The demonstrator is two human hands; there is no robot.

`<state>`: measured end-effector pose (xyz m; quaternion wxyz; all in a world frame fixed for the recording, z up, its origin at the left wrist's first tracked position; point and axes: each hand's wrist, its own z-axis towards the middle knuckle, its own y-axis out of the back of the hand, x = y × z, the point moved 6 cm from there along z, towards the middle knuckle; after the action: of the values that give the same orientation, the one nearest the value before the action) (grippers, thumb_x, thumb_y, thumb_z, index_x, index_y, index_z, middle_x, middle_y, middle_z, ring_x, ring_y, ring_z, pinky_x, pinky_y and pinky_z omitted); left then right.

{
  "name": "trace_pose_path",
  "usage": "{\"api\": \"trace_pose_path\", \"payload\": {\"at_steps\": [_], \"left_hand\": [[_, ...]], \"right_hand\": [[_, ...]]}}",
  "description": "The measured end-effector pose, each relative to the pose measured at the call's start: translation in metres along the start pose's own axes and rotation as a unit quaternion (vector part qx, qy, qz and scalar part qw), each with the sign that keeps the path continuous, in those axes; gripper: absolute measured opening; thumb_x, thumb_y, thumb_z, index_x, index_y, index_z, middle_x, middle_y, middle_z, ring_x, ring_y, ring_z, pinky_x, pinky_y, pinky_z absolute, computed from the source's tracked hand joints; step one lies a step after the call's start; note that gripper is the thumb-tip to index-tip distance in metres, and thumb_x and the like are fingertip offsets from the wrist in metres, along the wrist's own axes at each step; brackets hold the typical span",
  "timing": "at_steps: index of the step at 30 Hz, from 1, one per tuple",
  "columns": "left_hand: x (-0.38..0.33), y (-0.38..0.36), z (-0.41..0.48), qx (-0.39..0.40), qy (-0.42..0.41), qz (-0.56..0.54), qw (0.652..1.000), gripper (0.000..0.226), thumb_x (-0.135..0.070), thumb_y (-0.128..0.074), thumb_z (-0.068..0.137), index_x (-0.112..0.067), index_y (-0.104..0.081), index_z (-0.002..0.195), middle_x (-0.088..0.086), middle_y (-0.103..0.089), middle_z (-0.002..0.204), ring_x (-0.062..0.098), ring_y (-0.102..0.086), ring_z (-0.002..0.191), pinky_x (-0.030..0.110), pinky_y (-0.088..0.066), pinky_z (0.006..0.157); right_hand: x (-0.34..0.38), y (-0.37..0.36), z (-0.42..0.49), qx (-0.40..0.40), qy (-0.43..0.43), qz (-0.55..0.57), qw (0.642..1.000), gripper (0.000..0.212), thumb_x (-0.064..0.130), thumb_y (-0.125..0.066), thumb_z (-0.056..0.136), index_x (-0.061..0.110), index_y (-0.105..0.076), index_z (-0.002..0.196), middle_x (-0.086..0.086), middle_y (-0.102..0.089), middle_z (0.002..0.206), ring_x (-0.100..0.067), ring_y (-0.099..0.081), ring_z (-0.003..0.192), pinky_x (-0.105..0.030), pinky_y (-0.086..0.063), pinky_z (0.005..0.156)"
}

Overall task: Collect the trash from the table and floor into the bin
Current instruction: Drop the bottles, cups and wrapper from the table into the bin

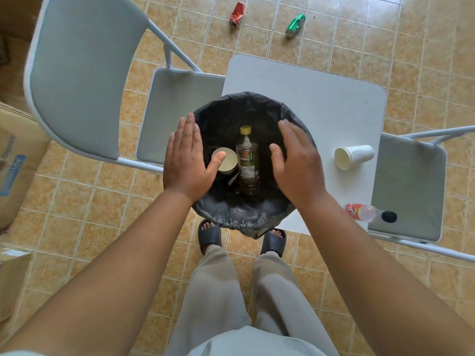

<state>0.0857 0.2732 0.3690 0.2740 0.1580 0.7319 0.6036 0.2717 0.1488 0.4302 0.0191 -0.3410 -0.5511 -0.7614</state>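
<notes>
- Your left hand point(186, 160) and right hand point(298, 165) hover flat and empty over the bin point(239, 217), fingers straight
- Inside it lie the tea bottle point(247, 160) and a paper cup point(228, 160)
- On the table point(308, 98) the white cup point(353, 155) lies tipped; the red can point(237, 14) and green can point(295, 25) sit on the floor point(424, 47) beyond

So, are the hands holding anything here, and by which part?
Nothing is held: the left hand and right hand are both open over the bin.
</notes>
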Motion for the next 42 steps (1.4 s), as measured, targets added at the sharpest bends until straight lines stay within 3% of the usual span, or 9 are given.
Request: {"api": "trace_pose_path", "payload": {"at_steps": [6,11,16,20,24,28,32,37,42], "left_hand": [[-0.001,0.000,0.000,0.001,0.003,0.002,1.000,0.084,-0.065,-0.020,0.096,-0.005,-0.014,0.155,0.007,-0.002,0.165,0.020,0.002,0.151,0.040,-0.005,0.122],[-0.002,0.000,0.000,-0.003,0.004,0.008,1.000,0.086,-0.067,-0.017,0.095,-0.005,-0.012,0.155,0.007,-0.001,0.165,0.020,0.002,0.151,0.041,-0.008,0.122],[-0.001,-0.001,0.000,-0.017,-0.003,0.015,1.000,0.086,-0.067,-0.018,0.095,-0.005,-0.012,0.155,0.008,-0.001,0.165,0.020,0.002,0.151,0.041,-0.007,0.122],[-0.001,-0.001,0.000,-0.026,-0.009,0.015,1.000,0.085,-0.065,-0.020,0.096,-0.004,-0.012,0.155,0.008,-0.002,0.165,0.021,0.000,0.151,0.040,-0.009,0.122],[-0.001,-0.001,-0.001,-0.032,-0.008,0.008,0.999,0.084,-0.064,-0.022,0.097,-0.005,-0.013,0.155,0.008,-0.002,0.165,0.021,0.000,0.151,0.039,-0.009,0.122],[-0.002,0.000,-0.001,-0.041,-0.012,-0.002,0.999,0.083,-0.061,-0.025,0.097,-0.002,-0.015,0.154,0.010,-0.005,0.164,0.023,-0.002,0.151,0.036,-0.006,0.122],[-0.003,0.001,-0.001,-0.043,-0.011,-0.004,0.999,0.082,-0.061,-0.024,0.097,-0.003,-0.014,0.155,0.009,-0.005,0.165,0.021,-0.001,0.151,0.032,-0.004,0.121],[-0.003,0.001,-0.001,-0.044,-0.010,-0.005,0.999,0.082,-0.062,-0.023,0.097,-0.004,-0.014,0.155,0.009,-0.005,0.165,0.021,-0.001,0.151,0.031,-0.003,0.121],[-0.003,0.001,0.000,-0.041,-0.008,-0.004,0.999,0.082,-0.061,-0.025,0.097,-0.004,-0.014,0.155,0.008,-0.003,0.165,0.022,-0.001,0.151,0.037,-0.007,0.122]], "right_hand": [[-0.041,0.032,0.011,-0.095,-0.015,0.010,0.995,0.040,0.015,-0.061,0.094,0.000,-0.058,0.131,-0.016,-0.061,0.130,-0.027,-0.058,0.122,-0.027,-0.043,0.105],[-0.115,0.020,0.017,-0.130,-0.127,0.043,0.982,0.034,0.020,-0.053,0.098,0.002,-0.063,0.125,-0.013,-0.066,0.123,-0.026,-0.063,0.112,-0.033,-0.048,0.099],[-0.183,-0.046,0.008,0.068,-0.223,-0.012,0.972,0.036,0.014,-0.050,0.098,0.001,-0.058,0.130,-0.018,-0.059,0.131,-0.033,-0.054,0.121,-0.036,-0.038,0.102],[-0.215,-0.086,-0.004,0.229,-0.272,-0.073,0.932,0.028,0.017,-0.047,0.093,0.009,-0.057,0.119,-0.015,-0.055,0.126,-0.036,-0.054,0.113,-0.042,-0.048,0.091],[-0.228,-0.111,-0.013,0.279,-0.294,-0.050,0.913,0.049,0.021,-0.050,0.092,0.025,-0.040,0.140,-0.011,-0.038,0.145,-0.038,-0.045,0.122,-0.050,-0.047,0.095],[-0.240,-0.131,-0.030,0.337,-0.244,-0.151,0.897,0.063,0.028,-0.062,0.086,0.025,-0.033,0.143,-0.007,-0.027,0.151,-0.042,-0.041,0.125,-0.051,-0.043,0.098],[-0.254,-0.143,-0.050,0.333,-0.175,-0.224,0.899,0.059,0.026,-0.060,0.089,0.019,-0.035,0.141,-0.004,-0.027,0.152,-0.036,-0.037,0.123,-0.049,-0.045,0.091],[-0.260,-0.139,-0.068,0.283,-0.102,-0.257,0.918,0.041,0.002,-0.050,0.090,0.011,-0.047,0.130,-0.013,-0.046,0.137,-0.039,-0.044,0.110,-0.045,-0.047,0.081],[-0.250,-0.102,-0.061,0.147,-0.157,-0.120,0.969,0.028,0.004,-0.044,0.093,0.007,-0.062,0.114,-0.017,-0.063,0.109,-0.039,-0.054,0.103,-0.037,-0.043,0.073]]}}
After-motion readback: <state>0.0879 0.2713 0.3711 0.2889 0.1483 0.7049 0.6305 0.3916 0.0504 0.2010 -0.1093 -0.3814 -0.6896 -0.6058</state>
